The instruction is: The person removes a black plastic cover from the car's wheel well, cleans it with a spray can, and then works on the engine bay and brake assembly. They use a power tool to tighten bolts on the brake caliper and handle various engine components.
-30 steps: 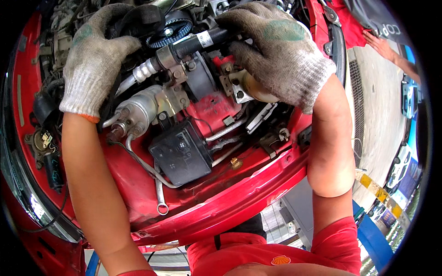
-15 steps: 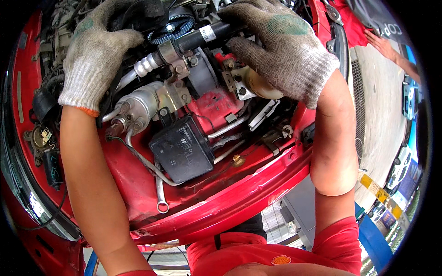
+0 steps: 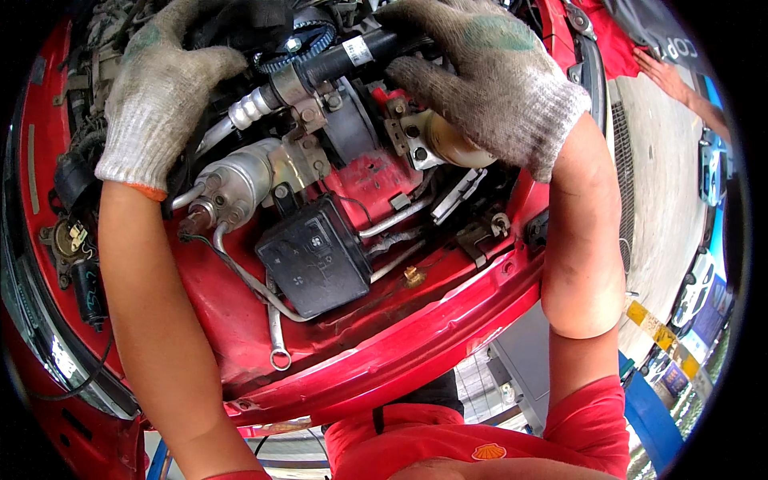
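My left hand, in a knitted work glove, reaches into the engine bay at the upper left. Its thumb and fingers curl about a dark part; most fingertips are hidden. At the upper right, my gloved right hand bends over the engine beside the end of a black hose. Its thumb and fingers curve inward, and what lies under them is hidden. Between both hands sits a toothed belt by a bolted wheel. Below are a silver metal cylinder with pipes and a black plastic box.
A ring-ended wrench lies along the red front panel. A headlight edges the left side. Another person's hand rests on a dark cover at the upper right. Parked cars stand farther right.
Both hands stay in the engine bay and have shifted only slightly. The toothed belt between them shows a different outline. The engine parts sit slightly farther left and higher in the view.
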### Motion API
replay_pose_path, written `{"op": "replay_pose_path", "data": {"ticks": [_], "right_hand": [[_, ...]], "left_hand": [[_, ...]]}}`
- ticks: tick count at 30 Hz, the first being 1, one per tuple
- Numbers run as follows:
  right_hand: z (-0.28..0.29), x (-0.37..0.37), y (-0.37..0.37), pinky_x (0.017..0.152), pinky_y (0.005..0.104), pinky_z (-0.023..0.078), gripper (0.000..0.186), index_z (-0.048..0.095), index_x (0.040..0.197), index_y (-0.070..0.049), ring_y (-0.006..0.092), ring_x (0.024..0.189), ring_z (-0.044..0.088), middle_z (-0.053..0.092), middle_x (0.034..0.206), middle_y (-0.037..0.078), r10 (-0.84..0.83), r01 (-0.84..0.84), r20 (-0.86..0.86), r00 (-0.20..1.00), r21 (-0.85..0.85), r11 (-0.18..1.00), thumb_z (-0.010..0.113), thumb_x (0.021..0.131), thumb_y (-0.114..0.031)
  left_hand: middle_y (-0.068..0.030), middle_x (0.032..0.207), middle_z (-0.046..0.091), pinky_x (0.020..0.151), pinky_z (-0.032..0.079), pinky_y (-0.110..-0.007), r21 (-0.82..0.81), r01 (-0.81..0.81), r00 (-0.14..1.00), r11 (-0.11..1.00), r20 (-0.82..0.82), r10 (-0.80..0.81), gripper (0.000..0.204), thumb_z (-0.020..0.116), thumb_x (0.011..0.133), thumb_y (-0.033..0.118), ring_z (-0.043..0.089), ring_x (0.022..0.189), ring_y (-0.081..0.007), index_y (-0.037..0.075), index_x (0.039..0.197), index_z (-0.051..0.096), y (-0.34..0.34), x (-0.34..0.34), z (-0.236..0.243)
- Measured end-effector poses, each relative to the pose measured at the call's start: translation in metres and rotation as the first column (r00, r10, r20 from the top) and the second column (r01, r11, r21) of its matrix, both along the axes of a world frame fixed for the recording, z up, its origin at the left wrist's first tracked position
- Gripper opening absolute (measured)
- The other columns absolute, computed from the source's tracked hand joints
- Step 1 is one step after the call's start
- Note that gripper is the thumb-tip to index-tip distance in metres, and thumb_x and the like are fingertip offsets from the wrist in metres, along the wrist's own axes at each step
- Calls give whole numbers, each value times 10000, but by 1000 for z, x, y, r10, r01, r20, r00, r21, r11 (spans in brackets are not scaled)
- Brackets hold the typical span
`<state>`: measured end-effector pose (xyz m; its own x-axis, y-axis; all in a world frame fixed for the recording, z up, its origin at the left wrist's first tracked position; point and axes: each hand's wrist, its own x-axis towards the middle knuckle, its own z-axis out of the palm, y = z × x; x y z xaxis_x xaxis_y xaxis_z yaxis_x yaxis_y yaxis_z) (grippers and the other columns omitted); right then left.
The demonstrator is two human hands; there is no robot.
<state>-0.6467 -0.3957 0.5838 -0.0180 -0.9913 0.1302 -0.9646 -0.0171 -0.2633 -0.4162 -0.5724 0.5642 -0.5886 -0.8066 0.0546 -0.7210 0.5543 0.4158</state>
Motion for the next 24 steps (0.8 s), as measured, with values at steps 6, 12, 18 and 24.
{"op": "replay_pose_path", "data": {"ticks": [6, 12, 18, 24], "right_hand": [[13, 14, 6, 987, 484, 506, 394, 679, 1178, -2, 406, 1139, 633, 675, 1123, 212, -30, 30, -16, 999, 4, 1000, 700, 916, -296], [19, 13, 6, 1013, 477, 499, 425, 666, 1219, 1, 399, 1178, 621, 668, 1172, 217, -29, 29, -9, 1000, 78, 997, 662, 935, -315], [13, 17, 9, 1028, 467, 496, 443, 659, 1248, -9, 391, 1205, 617, 664, 1209, 209, -76, 78, -43, 996, 34, 996, 642, 946, -332], [14, 19, 10, 1029, 465, 496, 440, 666, 1256, -15, 397, 1209, 617, 664, 1221, 212, -95, 95, -2, 995, 37, 995, 641, 952, -333]], "left_hand": [[-124, 1323, 727, 1076, 508, -372, -71, 31, 998, 997, 64, -26, 619, 785, 788, 224, 686, 1223, -282, 141, 1391, 673, 1, 4, -5], [-128, 1322, 725, 1064, 524, -374, -90, 39, 997, 995, 66, -33, 603, 780, 804, 209, 696, 1203, -268, 121, 1390, 670, -14, 10, -17], [-140, 1278, 742, 1031, 546, -371, -97, 51, 997, 994, 57, -46, 568, 777, 807, 211, 712, 1170, -277, 104, 1358, 692, -16, 9, -14], [-145, 1275, 743, 1020, 545, -383, -297, 187, 965, 936, 237, -117, 564, 785, 817, 244, 714, 1161, -290, 106, 1356, 691, -16, 9, -14]]}}
